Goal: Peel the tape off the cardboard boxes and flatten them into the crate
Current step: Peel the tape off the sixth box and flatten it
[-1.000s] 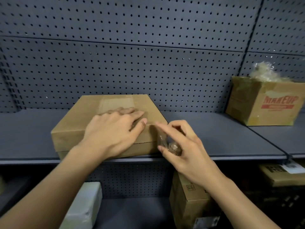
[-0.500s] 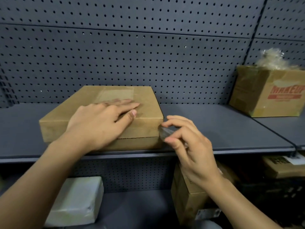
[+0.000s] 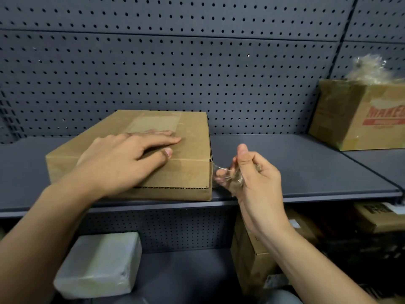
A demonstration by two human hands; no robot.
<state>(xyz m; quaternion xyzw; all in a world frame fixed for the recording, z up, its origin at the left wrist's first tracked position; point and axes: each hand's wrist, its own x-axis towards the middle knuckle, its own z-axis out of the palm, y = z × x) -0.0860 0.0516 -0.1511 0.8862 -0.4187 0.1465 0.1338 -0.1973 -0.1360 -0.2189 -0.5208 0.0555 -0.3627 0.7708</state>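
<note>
A flat brown cardboard box [image 3: 188,172] lies on the grey shelf [image 3: 306,172], with a pale patch of tape on its top. My left hand [image 3: 127,159] presses flat on the box top, fingers spread. Just right of the box's front right corner, my right hand [image 3: 252,174] pinches a crumpled strip of clear tape [image 3: 228,175]. One end of the tape still clings to that corner of the box. No crate is in sight.
An open "MAKEUP" box [image 3: 359,117] stuffed with wadded tape stands at the shelf's far right. A pegboard wall [image 3: 197,73] backs the shelf. Below are a white wrapped parcel [image 3: 98,264], an upright cardboard box [image 3: 252,255] and more boxes [image 3: 377,218] at right.
My right hand has pulled away to the right of the box corner, drawing the clear tape off with it. My left hand has stayed pressed on the box top.
</note>
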